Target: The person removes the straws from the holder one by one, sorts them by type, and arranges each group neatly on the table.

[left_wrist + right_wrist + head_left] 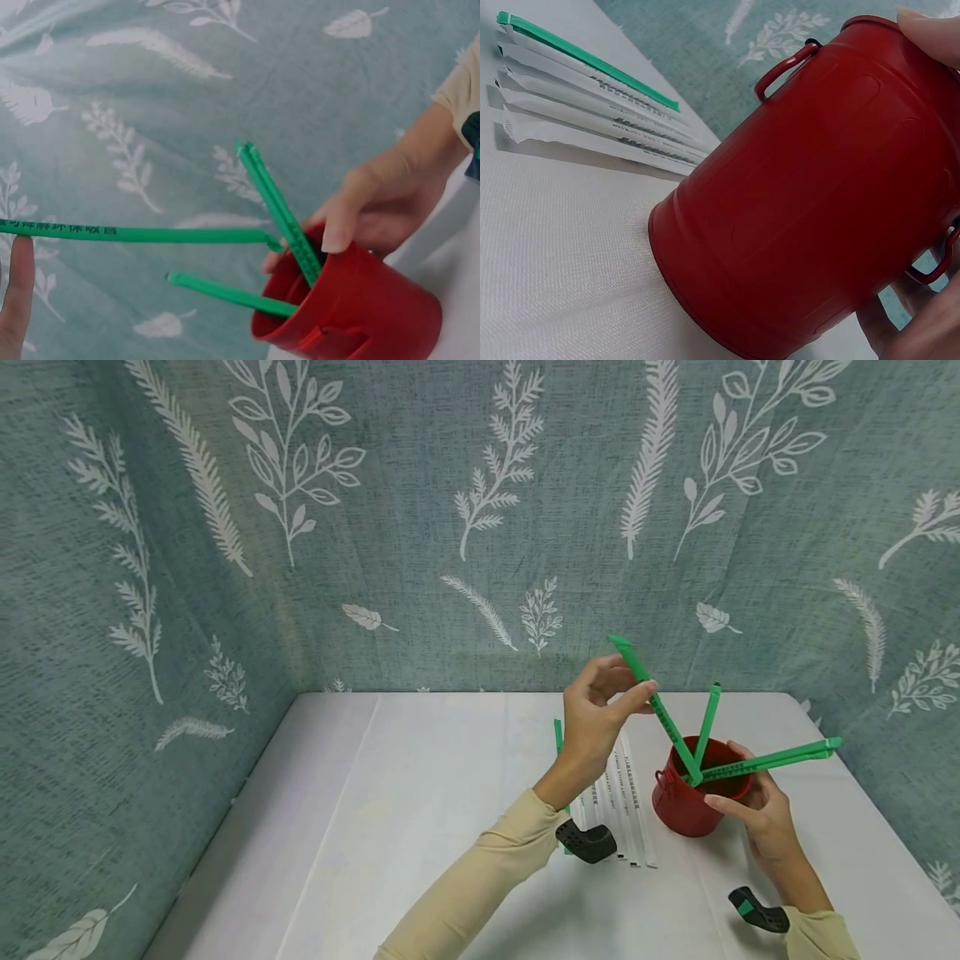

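My left hand (596,722) pinches a long green wrapped straw (660,706) near its upper part; the lower end reaches into the mouth of the red metal pot (686,810). In the left wrist view that straw (172,234) crosses toward the rim of the pot (375,307), above a finger. More green straws (780,760) lean out of the pot to the right and upward. My right hand (765,822) grips the pot at its right side, thumb on the rim. The right wrist view shows the pot (810,195) large, tilted, with small side handles.
Several white wrapped straws (592,118) lie side by side on the white table (435,777), left of the pot, with a green one (585,56) beside them. My left forearm passes over the table near them. A patterned grey-green cloth (405,527) stands behind.
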`<action>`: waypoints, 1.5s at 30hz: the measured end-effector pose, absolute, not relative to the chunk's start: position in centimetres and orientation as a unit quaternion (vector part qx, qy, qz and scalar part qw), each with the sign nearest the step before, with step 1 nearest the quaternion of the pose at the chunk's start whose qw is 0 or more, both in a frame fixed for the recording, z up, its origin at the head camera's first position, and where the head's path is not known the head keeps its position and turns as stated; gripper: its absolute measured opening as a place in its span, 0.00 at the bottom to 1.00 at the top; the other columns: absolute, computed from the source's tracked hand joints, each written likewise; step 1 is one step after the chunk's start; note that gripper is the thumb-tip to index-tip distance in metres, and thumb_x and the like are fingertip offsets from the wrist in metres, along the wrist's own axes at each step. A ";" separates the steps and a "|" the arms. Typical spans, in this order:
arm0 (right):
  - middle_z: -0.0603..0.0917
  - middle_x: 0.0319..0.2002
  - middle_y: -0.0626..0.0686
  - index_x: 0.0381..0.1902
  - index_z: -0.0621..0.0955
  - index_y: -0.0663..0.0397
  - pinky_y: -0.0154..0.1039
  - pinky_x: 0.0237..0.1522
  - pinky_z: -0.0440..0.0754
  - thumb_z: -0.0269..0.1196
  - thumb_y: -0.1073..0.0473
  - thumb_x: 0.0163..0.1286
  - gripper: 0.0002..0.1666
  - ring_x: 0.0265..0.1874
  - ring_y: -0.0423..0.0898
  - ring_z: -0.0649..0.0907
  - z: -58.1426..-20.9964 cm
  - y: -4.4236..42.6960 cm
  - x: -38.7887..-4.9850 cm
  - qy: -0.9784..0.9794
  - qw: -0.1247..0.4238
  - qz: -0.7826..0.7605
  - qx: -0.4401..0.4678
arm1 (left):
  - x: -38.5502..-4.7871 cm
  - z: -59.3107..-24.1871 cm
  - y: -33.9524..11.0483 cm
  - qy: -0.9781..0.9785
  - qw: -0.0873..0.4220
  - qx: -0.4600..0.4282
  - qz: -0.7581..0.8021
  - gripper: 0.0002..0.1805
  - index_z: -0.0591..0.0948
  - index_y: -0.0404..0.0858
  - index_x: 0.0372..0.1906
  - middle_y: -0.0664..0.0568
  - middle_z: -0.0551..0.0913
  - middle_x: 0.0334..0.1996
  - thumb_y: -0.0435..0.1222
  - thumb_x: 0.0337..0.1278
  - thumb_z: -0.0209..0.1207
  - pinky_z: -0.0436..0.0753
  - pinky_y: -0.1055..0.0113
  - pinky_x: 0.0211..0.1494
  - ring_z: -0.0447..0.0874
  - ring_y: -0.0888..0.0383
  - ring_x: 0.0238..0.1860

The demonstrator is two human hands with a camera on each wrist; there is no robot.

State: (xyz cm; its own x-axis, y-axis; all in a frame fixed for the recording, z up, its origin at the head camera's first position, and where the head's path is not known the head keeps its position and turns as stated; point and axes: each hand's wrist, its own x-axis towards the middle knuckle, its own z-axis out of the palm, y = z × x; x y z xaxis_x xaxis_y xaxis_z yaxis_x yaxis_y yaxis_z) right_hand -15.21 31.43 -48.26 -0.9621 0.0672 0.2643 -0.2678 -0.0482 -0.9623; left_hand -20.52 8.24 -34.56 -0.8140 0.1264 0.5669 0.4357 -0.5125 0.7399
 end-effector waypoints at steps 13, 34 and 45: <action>0.68 0.61 0.48 0.71 0.59 0.53 0.24 0.49 0.76 0.60 0.77 0.59 0.45 0.57 0.37 0.70 -48.2 31.4 -15.2 -0.680 0.119 0.720 0.075 | -21.5 -35.6 6.2 -0.495 0.085 -0.266 -0.823 0.18 0.73 0.25 0.52 0.48 0.80 0.37 0.24 0.57 0.59 0.86 0.53 0.39 0.82 0.58 0.36; 0.67 0.62 0.49 0.72 0.59 0.54 0.25 0.50 0.77 0.60 0.76 0.59 0.45 0.59 0.39 0.68 -48.1 31.4 -15.1 -0.684 0.117 0.717 0.071 | -22.5 -36.8 3.6 -0.528 0.038 -0.187 -0.827 0.18 0.74 0.30 0.53 0.52 0.78 0.36 0.25 0.57 0.61 0.86 0.55 0.37 0.81 0.59 0.36; 0.67 0.62 0.48 0.72 0.59 0.52 0.25 0.51 0.76 0.61 0.76 0.58 0.45 0.59 0.39 0.68 -48.0 31.4 -15.1 -0.682 0.111 0.720 0.064 | -22.8 -37.5 3.1 -0.543 0.006 -0.143 -0.827 0.18 0.75 0.32 0.52 0.51 0.77 0.35 0.25 0.56 0.61 0.86 0.61 0.34 0.80 0.59 0.33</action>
State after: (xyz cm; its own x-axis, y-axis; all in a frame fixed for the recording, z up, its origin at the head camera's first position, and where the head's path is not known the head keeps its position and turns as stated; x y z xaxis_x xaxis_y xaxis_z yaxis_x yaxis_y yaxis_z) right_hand -15.10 31.42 -47.96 -0.9671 0.0737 0.2436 -0.2472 -0.0456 -0.9679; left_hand -22.83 3.06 -37.53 -0.9592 0.1446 0.2431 0.1656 -0.4093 0.8972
